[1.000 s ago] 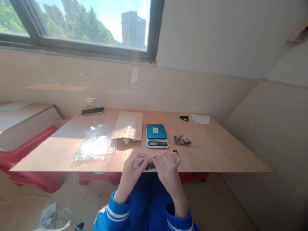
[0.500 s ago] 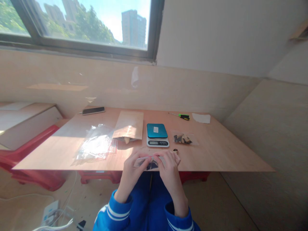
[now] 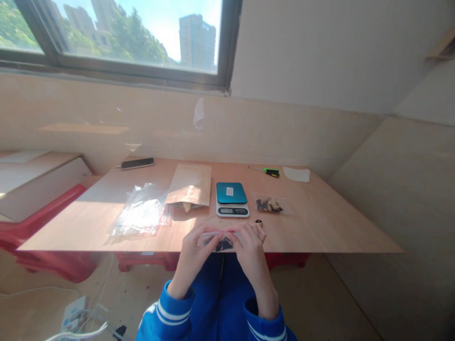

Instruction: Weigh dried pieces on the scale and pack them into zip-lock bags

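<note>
At the table's front edge, my left hand (image 3: 196, 246) and my right hand (image 3: 248, 241) pinch the top edge of a clear zip bag (image 3: 223, 244) between thumbs and fingers. Dark pieces show inside the bag; my hands cover its sides. Just beyond my right hand lies a small dark-and-pale piece (image 3: 259, 222). A kitchen scale (image 3: 232, 193) with a blue plate stands ahead of my hands, its plate bare. Right of the scale is a filled clear bag (image 3: 272, 204) of dark and pale pieces. Left of it lies a brown paper pouch (image 3: 190, 184), its mouth towards me with a pale piece in it.
A stack of clear plastic bags (image 3: 142, 213) lies on the left of the table (image 3: 330, 227). Towards the back are a phone (image 3: 138, 163), a green-and-black screwdriver (image 3: 268, 172) and a white paper sheet (image 3: 296, 174). Red stools (image 3: 149, 260) stand beneath; cables and a power strip (image 3: 74, 312) lie on the floor.
Both hands keep their pinch on the zip bag's top edge, with barely any movement. The table things stay in place; the view shifts very slightly.
</note>
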{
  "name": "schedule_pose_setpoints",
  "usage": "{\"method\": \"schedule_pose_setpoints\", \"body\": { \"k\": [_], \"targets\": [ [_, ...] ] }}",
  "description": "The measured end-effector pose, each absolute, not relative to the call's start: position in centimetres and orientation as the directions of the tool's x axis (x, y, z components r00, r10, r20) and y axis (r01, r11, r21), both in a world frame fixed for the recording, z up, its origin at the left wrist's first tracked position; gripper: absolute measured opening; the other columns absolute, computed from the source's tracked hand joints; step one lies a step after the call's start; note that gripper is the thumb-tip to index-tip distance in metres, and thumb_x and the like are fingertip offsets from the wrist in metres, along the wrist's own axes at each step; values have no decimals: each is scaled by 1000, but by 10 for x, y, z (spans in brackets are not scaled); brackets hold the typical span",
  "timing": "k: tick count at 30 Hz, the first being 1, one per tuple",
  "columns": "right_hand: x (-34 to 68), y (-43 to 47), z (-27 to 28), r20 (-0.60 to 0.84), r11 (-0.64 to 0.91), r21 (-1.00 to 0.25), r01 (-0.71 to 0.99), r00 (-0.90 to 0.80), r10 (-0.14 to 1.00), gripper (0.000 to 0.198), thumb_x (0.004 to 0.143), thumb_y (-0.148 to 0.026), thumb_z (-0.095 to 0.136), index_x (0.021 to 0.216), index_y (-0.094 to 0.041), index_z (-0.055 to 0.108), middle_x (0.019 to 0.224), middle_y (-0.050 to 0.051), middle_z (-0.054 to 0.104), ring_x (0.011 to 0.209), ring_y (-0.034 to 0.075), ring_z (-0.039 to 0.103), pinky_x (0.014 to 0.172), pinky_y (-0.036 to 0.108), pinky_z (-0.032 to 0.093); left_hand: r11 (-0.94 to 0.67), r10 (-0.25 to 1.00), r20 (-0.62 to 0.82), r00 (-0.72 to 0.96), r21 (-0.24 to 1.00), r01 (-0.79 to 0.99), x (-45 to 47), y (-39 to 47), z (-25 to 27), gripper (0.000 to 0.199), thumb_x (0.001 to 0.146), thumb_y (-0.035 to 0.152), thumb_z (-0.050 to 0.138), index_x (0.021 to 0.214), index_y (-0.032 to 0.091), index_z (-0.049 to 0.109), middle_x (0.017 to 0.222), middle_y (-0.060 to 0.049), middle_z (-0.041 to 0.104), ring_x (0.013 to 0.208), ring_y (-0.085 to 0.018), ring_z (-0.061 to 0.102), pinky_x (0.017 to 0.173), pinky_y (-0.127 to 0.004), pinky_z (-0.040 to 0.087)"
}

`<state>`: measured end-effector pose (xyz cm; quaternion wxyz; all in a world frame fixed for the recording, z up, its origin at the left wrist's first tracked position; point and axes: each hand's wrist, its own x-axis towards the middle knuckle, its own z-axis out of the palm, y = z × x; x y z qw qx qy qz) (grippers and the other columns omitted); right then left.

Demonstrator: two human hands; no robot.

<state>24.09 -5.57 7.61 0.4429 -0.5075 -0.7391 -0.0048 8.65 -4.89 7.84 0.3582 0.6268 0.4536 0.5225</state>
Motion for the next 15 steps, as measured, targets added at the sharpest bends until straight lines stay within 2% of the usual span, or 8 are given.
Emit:
{"method": "schedule_pose_setpoints", "body": {
  "k": [15],
  "targets": [
    [232,-56,78,687,431,-440,788,-13,726,18,95,-21,48,79,-22,57,77,-1,66,80,19,56,87,36,28,-333,942,334,33,922,199,91,-48,78,15,81,32,64,80,19,70,79,-3,69,79,-18,65,71,-28,51]
  ]
}}
